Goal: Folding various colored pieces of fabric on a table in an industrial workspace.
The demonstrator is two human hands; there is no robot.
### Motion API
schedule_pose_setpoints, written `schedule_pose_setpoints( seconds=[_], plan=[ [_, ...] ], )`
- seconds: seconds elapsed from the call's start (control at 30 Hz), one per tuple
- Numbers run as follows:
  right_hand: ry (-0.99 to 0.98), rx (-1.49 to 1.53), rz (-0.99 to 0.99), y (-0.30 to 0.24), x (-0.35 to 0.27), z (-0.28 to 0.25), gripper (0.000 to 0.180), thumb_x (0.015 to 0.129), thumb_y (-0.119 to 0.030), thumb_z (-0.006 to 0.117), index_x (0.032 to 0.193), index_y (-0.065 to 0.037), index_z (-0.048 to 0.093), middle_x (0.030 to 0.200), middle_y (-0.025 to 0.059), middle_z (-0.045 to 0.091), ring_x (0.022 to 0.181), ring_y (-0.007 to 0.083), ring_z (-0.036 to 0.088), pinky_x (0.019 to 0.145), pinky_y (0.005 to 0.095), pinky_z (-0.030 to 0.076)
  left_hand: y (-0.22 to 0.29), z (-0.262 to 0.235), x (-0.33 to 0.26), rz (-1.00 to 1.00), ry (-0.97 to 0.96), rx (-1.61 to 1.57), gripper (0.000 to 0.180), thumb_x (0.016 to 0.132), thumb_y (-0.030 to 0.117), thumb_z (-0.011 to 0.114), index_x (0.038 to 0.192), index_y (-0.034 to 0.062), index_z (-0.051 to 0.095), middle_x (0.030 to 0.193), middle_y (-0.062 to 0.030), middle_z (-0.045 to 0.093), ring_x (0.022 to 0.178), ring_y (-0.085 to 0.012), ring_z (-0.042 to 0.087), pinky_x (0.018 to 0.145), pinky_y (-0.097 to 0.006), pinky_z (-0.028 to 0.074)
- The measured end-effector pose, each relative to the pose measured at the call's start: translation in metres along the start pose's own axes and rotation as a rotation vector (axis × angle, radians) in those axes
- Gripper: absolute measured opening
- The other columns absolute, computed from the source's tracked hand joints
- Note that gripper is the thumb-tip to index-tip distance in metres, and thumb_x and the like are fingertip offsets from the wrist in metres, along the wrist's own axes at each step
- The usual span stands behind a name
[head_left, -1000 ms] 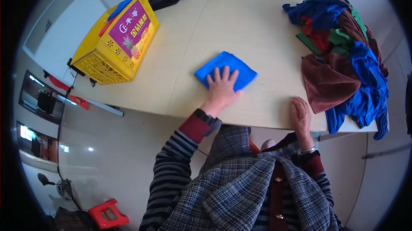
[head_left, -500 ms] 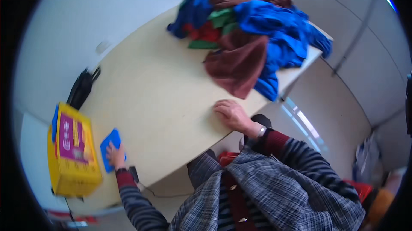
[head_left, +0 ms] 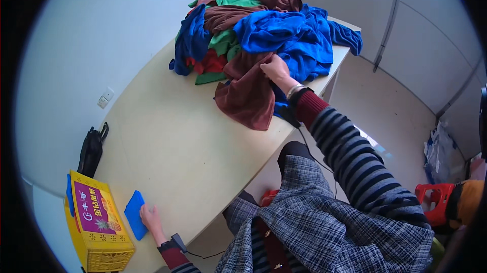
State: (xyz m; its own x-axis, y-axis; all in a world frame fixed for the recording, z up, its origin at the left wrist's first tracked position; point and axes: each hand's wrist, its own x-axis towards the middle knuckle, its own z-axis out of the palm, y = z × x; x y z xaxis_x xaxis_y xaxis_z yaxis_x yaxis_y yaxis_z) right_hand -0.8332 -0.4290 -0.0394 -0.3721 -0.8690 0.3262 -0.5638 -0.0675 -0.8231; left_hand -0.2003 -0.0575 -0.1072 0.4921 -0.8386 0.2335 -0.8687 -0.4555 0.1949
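A brown cloth (head_left: 248, 101) hangs from the front of a large heap of blue, green, red and brown cloths (head_left: 276, 24) at the far end of the table. My right hand (head_left: 277, 71) pinches its upper part, fingers closed on the fabric. At the left, a flat folded blue cloth (head_left: 135, 215) lies on the table beside the yellow box. My left hand (head_left: 151, 219) rests at its right edge, fingers loosely extended and touching it.
A yellow box (head_left: 101, 217) with a purple panel stands at the table's left end, a black umbrella-like pouch (head_left: 92, 150) behind it. A wall socket (head_left: 105, 97) is beyond. A cable (head_left: 317, 157) hangs off the table's right edge. Below right are a red stool (head_left: 432, 202) and plastic bag (head_left: 440, 151).
My right hand has reached forward from the table's front edge and taken hold of the brown cloth. My left hand has slid from on top of the folded blue cloth to its right edge.
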Motion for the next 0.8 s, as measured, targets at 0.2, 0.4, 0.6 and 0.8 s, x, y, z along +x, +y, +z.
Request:
schedule_pose_setpoints(
  seconds=[0.2, 0.4, 0.6, 0.8],
  plan=[
    [-0.338, 0.589, 0.17, -0.045, -0.044, 0.035, 0.015, 0.083, -0.017, 0.067, 0.09, -0.004, 0.07, 0.079, 0.0182, 0.072, 0.07, 0.0348, 0.07, 0.068, 0.0431, 0.057, 0.099, -0.024, -0.012, 0.198, -0.053, -0.186, 0.037, 0.085, 0.014, 0.072, 0.117, -0.0016, 0.064, 0.123, -0.0189, 0.065, 0.121, -0.0358, 0.057, 0.106, -0.041, 0.043],
    [0.328, 0.283, -0.212, -0.039, -0.037, 0.011, 0.017, 0.087, -0.018, 0.066, 0.095, -0.003, 0.067, 0.075, 0.0133, 0.069, 0.059, 0.0225, 0.067, 0.061, 0.0329, 0.055, 0.196, -0.042, -0.031, 0.445, -0.117, -0.325, 0.034, 0.085, 0.009, 0.071, 0.118, 0.0007, 0.065, 0.12, -0.0191, 0.067, 0.114, -0.0352, 0.063, 0.099, -0.041, 0.049],
    [0.014, -0.029, 0.021, -0.013, 0.004, -0.016, 0.02, 0.084, -0.027, 0.066, 0.092, -0.009, 0.07, 0.092, 0.0183, 0.073, 0.084, 0.0338, 0.071, 0.074, 0.0408, 0.057, 0.21, -0.03, -0.052, 0.428, -0.224, -0.399, 0.033, 0.085, 0.01, 0.071, 0.117, 0.0014, 0.067, 0.117, -0.0187, 0.069, 0.11, -0.0347, 0.066, 0.096, -0.041, 0.051],
    [-0.48, 0.453, -0.366, -0.081, -0.057, 0.002, 0.013, 0.09, -0.013, 0.067, 0.098, -0.003, 0.066, 0.076, 0.0057, 0.063, 0.067, 0.0145, 0.065, 0.059, 0.0296, 0.054, 0.205, -0.016, -0.057, 0.406, -0.296, -0.376, 0.041, 0.085, 0.009, 0.071, 0.125, 0.0023, 0.064, 0.121, -0.0192, 0.067, 0.112, -0.0344, 0.065, 0.097, -0.041, 0.051]
  ],
)
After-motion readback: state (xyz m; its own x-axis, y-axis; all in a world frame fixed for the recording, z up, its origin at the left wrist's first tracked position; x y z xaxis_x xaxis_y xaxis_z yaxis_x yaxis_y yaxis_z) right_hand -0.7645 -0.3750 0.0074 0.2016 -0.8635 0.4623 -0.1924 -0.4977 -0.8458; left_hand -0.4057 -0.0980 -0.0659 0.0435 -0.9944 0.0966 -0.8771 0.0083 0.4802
